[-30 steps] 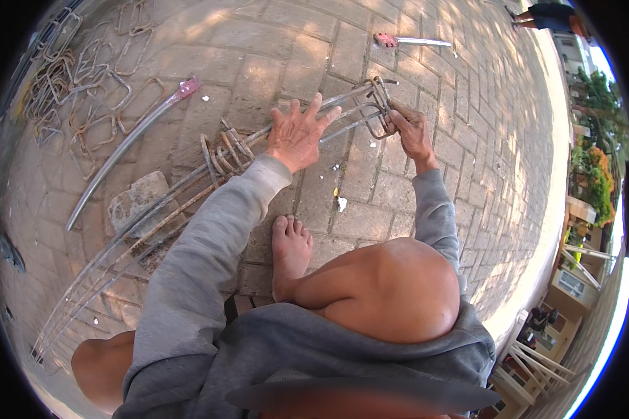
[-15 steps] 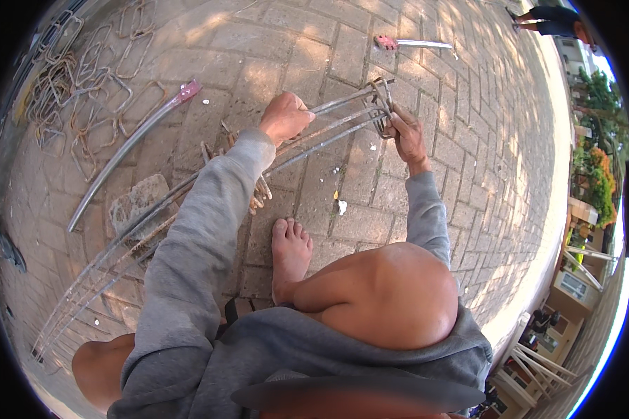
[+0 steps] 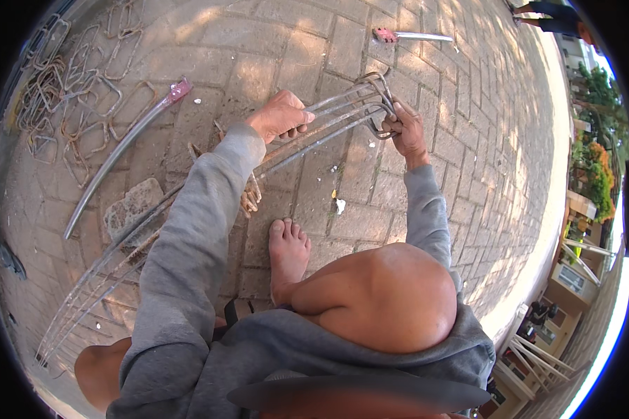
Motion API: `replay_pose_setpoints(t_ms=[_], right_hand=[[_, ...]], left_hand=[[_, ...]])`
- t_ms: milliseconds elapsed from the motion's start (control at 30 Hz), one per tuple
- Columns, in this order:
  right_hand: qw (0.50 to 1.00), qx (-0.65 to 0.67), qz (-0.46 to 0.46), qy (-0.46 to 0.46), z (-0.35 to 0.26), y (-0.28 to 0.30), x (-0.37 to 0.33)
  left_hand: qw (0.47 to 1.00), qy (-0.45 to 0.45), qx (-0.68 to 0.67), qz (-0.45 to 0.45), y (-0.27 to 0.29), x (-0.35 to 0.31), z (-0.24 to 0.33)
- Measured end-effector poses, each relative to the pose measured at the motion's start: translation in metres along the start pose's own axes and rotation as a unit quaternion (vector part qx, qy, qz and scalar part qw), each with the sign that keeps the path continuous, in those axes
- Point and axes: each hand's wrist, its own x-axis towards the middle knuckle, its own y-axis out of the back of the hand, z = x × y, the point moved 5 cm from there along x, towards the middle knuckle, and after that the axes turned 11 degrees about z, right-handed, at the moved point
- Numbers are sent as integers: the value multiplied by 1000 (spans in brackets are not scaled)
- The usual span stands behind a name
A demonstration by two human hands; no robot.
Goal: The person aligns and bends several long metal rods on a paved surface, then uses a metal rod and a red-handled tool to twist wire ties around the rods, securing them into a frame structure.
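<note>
Several long steel rods (image 3: 328, 126), partly rusty, run from the lower left under my left forearm to the space between my hands. My left hand (image 3: 281, 119) is closed around the upper rod, a little back from its end. Beyond it on the right, my right hand (image 3: 405, 131) grips a few bent rectangular metal rings (image 3: 379, 82). These rings sit around the rod ends, with their loops spread apart. My left sleeve hides part of the rods.
A heap of rectangular metal rings (image 3: 49, 94) lies at the far left. Nearby are a curved silver tube with a pink end (image 3: 119, 155), a concrete block (image 3: 134, 202) and short rusty bars (image 3: 250, 198). A pink-ended silver piece (image 3: 419, 36) lies far ahead. A person (image 3: 552, 17) stands far right.
The rings in my right hand have turned and fanned out at the rod ends. My left hand has shifted slightly left along with its sleeve.
</note>
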Motion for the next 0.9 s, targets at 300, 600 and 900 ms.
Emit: replay_pose_setpoints(t_ms=[300, 600, 900], right_hand=[[998, 16, 24, -48, 0, 3, -1], [969, -228, 32, 86, -40, -19, -16], [922, -323, 11, 213, 11, -151, -107]], left_hand=[[855, -377, 192, 299, -12, -46, 32], [717, -499, 412, 259, -43, -54, 13], [810, -400, 372, 213, -21, -75, 35]])
